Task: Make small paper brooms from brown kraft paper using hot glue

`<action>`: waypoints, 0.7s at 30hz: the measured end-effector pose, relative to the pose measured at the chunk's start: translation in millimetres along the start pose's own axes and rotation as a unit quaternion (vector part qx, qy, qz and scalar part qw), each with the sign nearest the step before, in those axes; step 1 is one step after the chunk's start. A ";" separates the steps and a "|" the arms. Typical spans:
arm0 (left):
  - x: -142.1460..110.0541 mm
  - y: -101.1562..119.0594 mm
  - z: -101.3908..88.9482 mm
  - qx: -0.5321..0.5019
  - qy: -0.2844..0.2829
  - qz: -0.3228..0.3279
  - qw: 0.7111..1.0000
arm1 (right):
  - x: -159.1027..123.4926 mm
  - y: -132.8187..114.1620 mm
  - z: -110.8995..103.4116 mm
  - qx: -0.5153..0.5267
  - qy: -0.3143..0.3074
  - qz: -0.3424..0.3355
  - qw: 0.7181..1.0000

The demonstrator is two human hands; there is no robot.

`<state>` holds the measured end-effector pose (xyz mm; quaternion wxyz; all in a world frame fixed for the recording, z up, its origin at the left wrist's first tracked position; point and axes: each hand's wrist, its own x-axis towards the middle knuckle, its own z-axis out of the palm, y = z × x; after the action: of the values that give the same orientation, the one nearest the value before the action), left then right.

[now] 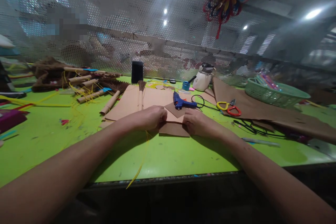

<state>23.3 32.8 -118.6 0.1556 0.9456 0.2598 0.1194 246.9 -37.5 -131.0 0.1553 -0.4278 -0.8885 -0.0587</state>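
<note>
Both hands grip a small piece of brown paper [173,129] at the middle of the green table. My left hand [153,117] pinches its left side with curled fingers. On the right side, my right hand [195,122] is closed on the same paper; the fingertips are partly hidden. Just beyond them a blue glue gun [182,102] lies on a brown paper square, atop larger light brown sheets [126,103]. Behind my left hand a rolled paper stick [140,98] with a fringed end rests on those sheets.
Scissors [228,106] with yellow and red handles lie to the right, near a large brown paper sheet [236,98] and a green basket [278,92]. More paper rolls [90,94] and yellow strings are heaped left. A phone [137,71] and a white jar [202,79] stand behind.
</note>
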 end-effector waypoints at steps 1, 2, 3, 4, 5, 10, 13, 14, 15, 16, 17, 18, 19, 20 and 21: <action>-0.5 1.0 -0.5 0.020 -0.005 0.007 1.000 | -0.5 -0.5 1.0 -0.013 0.001 -0.008 1.000; -1.1 2.4 -1.3 0.039 -0.010 0.013 0.999 | -1.0 -1.3 1.6 -0.027 0.000 -0.015 1.000; -1.9 4.1 -2.3 0.053 -0.015 0.018 0.998 | -1.6 -2.3 1.8 -0.041 -0.001 -0.020 0.999; -2.8 5.8 -3.3 0.062 -0.016 0.022 0.998 | -2.3 -3.6 1.7 -0.053 -0.002 -0.023 0.998; -3.7 7.5 -4.2 0.068 -0.015 0.025 0.997 | -3.0 -5.0 1.6 -0.063 -0.001 -0.025 0.998; -4.3 13.3 -4.7 0.079 0.021 0.010 0.997 | -5.5 -8.3 3.2 -0.073 0.006 -0.022 0.997; 0.0 16.3 -4.0 0.005 0.028 -0.039 0.999 | -3.7 -7.7 1.5 -0.060 0.018 0.002 0.998; 1.8 17.4 -4.2 -0.031 0.025 -0.056 0.998 | -2.3 -7.9 -1.1 -0.049 0.022 0.011 0.999; 3.4 18.5 -4.7 -0.065 0.023 -0.071 0.995 | -0.3 -8.6 -5.1 -0.037 0.024 0.018 0.999; 4.7 19.3 -5.5 -0.092 0.025 -0.085 0.992 | 2.3 -9.7 -10.3 -0.027 0.023 0.023 0.999; 5.6 19.9 -6.6 -0.111 0.029 -0.098 0.989 | 5.3 -11.2 -16.5 -0.023 0.023 0.025 0.999; 5.8 20.1 -8.1 -0.125 0.031 -0.111 0.986 | 8.8 -13.1 -23.3 -0.023 0.022 0.025 0.999; 5.4 20.0 -10.1 -0.139 0.031 -0.122 0.982 | 12.6 -15.1 -30.2 -0.026 0.021 0.025 0.999; 4.3 19.8 -12.4 -0.158 0.023 -0.128 0.979 | 16.5 -17.2 -36.8 -0.029 0.019 0.022 0.999; 2.6 19.4 -15.1 -0.183 0.011 -0.130 0.974 | 20.4 -19.2 -42.8 -0.030 0.014 0.017 0.999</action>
<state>29.6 21.8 -97.3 0.3373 0.8578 0.3562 0.1536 229.7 -44.5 -83.4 0.1556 -0.4463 -0.8768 -0.0885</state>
